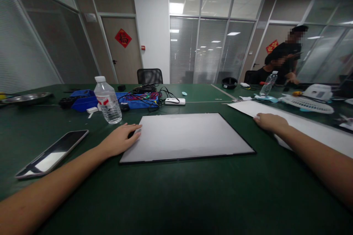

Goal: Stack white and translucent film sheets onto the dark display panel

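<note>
A flat white panel with a thin black frame [187, 136] lies in front of me on the green table. My left hand [121, 138] rests at its left edge, fingers stretched out and tips on the white surface, not closed round it. Off to the right, my right hand [271, 122] is closed on the near edge of a large white sheet [311, 128]. The fingertips are partly hidden there. Part of the sheet runs behind my right forearm and out of view.
Near my left arm are a phone [52, 154] and a water bottle [108, 101]. Behind them sit blue trays [140, 102] of cables and a white device [175, 101]. A white fan [311, 99] and another bottle [268, 83] stand at right. Two people [286, 55] are beyond.
</note>
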`<state>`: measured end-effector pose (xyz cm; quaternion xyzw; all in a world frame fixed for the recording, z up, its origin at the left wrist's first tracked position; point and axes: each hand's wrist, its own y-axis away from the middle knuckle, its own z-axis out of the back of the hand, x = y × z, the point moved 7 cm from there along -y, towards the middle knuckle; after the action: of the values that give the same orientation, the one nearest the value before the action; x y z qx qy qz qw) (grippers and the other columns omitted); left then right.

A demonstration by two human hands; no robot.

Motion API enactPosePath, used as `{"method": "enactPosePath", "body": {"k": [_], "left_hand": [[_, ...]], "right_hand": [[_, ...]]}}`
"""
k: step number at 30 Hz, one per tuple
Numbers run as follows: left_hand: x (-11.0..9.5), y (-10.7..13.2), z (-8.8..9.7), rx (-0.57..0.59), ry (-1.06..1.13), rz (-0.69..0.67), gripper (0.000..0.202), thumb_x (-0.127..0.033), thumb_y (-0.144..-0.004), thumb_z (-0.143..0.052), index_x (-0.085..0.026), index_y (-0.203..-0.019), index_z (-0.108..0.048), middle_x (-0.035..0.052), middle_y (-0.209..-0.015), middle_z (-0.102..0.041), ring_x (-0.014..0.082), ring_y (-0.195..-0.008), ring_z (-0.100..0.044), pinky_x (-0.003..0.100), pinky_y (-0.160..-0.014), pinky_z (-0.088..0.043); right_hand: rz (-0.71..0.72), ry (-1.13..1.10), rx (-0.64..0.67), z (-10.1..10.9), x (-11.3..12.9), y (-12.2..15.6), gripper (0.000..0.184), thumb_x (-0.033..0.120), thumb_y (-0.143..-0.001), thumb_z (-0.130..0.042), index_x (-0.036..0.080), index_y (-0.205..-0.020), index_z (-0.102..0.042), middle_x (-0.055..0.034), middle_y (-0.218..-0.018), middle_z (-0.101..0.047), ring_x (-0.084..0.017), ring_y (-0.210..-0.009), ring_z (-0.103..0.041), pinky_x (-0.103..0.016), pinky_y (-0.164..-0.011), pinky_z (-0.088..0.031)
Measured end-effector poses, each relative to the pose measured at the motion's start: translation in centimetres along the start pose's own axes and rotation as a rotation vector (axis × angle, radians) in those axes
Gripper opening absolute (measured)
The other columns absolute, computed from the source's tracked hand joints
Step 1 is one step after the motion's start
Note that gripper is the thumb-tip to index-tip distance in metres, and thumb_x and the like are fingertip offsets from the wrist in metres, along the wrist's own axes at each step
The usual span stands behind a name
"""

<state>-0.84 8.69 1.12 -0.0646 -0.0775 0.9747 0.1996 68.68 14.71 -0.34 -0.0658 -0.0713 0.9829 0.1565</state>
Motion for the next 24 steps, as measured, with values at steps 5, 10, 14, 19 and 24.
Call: {"method": "enactPosePath", "body": {"k": [5, 10, 14, 19, 24], "left_hand": [[0.1, 0.4, 0.4, -0.017, 0.039, 0.012, 0.08, -0.064, -0.1, -0.028, -0.011, -0.151, -0.058, 0.0134, -0.155, -0.059, 0.0334, -0.144, -0.054, 0.051, -0.127, -0.031], [0.4, 0.2, -0.2, -0.012, 0.041, -0.016, 0.08, -0.066, -0.099, -0.032, -0.012, -0.152, -0.057, 0.0145, -0.156, -0.056, 0.0346, -0.147, -0.05, 0.053, -0.127, -0.03], [0.5, 0.1, -0.4, 0.0, 0.038, -0.03, 0.079, -0.065, -0.099, -0.032, -0.012, -0.153, -0.056, 0.015, -0.159, -0.053, 0.0342, -0.148, -0.049, 0.052, -0.127, -0.031], [0.8, 0.1, -0.5, 0.004, 0.047, -0.033, 0.079, -0.066, -0.1, -0.031, -0.014, -0.154, -0.055, 0.014, -0.159, -0.052, 0.0346, -0.149, -0.048, 0.053, -0.127, -0.031], [0.6, 0.3, -0.3, 0.002, 0.065, -0.034, 0.08, -0.067, -0.099, -0.033, -0.013, -0.154, -0.055, 0.0138, -0.159, -0.053, 0.0351, -0.148, -0.049, 0.053, -0.126, -0.033]], "right_hand": [[0.006, 0.051, -0.006, 1.8, 1.9, 1.7, 0.044, 0.037, -0.1, -0.046, 0.009, -0.117, -0.076, -0.0305, -0.12, -0.07, -0.039, -0.103, -0.069, -0.046, -0.08, -0.049], [0.061, 0.101, -0.061, 4.1, 5.2, 3.7, 0.043, 0.031, -0.101, -0.042, 0.007, -0.115, -0.075, -0.0298, -0.114, -0.071, -0.038, -0.098, -0.07, -0.043, -0.076, -0.048], [0.176, 0.123, -0.104, 5.6, 9.9, 5.6, 0.044, 0.038, -0.102, -0.039, 0.015, -0.115, -0.075, -0.0223, -0.11, -0.074, -0.035, -0.093, -0.071, -0.041, -0.075, -0.048], [0.531, 0.125, -0.158, 7.6, 18.1, 11.4, 0.041, 0.042, -0.102, -0.041, 0.02, -0.108, -0.075, -0.014, -0.098, -0.077, -0.03, -0.084, -0.072, -0.037, -0.07, -0.047], [0.935, -0.012, -0.211, 9.0, 23.4, 18.1, 0.032, 0.033, -0.101, -0.047, 0.021, -0.106, -0.076, -0.0089, -0.096, -0.078, -0.023, -0.081, -0.072, -0.033, -0.072, -0.048]]}}
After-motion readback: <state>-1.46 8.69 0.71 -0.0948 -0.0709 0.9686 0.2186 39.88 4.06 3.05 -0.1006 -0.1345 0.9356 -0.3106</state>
